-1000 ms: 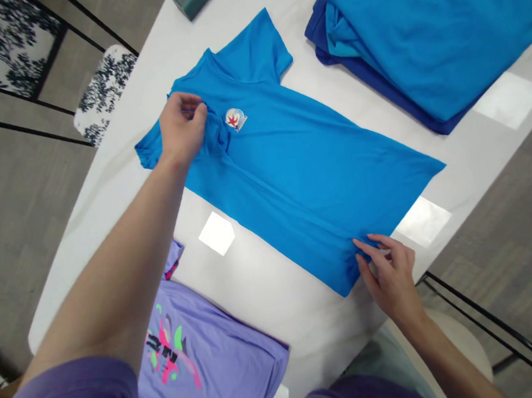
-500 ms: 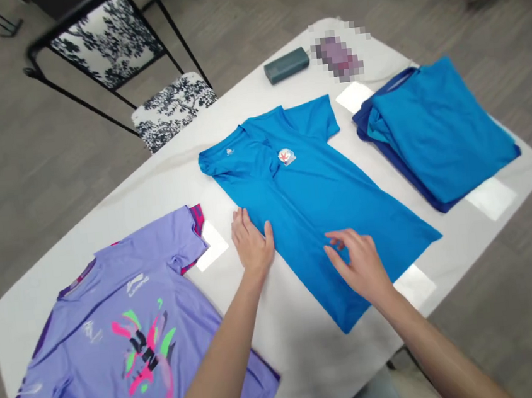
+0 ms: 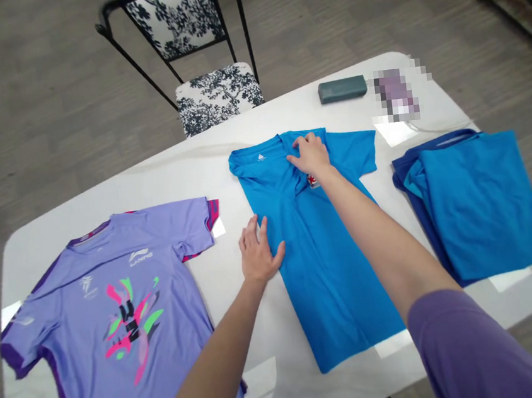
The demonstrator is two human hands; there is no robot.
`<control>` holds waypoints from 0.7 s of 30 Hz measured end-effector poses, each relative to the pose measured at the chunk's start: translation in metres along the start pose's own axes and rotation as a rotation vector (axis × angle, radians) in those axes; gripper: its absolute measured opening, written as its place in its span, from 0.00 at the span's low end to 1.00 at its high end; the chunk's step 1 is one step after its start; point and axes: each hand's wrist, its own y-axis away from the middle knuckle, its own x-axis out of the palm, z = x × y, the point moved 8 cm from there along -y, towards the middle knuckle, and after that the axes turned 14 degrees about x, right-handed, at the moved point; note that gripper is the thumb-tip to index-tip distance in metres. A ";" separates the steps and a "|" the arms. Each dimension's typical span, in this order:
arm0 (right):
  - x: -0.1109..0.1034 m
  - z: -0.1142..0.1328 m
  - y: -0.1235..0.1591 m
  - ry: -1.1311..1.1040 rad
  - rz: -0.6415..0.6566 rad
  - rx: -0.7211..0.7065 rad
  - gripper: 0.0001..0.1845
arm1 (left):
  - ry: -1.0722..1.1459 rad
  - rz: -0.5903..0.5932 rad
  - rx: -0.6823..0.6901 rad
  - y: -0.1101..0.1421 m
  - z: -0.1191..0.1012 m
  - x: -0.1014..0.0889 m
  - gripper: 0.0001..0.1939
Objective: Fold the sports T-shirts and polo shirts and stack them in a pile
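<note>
A blue T-shirt lies on the white table with its left side folded in and one sleeve sticking out to the right. My left hand rests at its left edge, fingers spread, partly on the cloth and partly over the table. Up near the collar, my right hand is over the shirt's chest and shoulder, fingers bent and slightly apart; no cloth is seen pinched in it. My right forearm covers part of the shirt and its small badge.
A purple T-shirt with a bright print lies spread at the left. Folded blue clothes are stacked at the right. A dark green box-shaped device and a blurred-out item are at the table's far side. A patterned chair stands behind.
My right hand has moved from the lower part of the blue shirt up to its shoulder. My left hand stays at the left edge, its fingers more spread. The camera view has turned.
</note>
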 end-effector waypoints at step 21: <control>-0.011 -0.007 -0.013 -0.031 0.152 -0.015 0.14 | 0.047 0.030 -0.034 -0.001 0.008 -0.005 0.40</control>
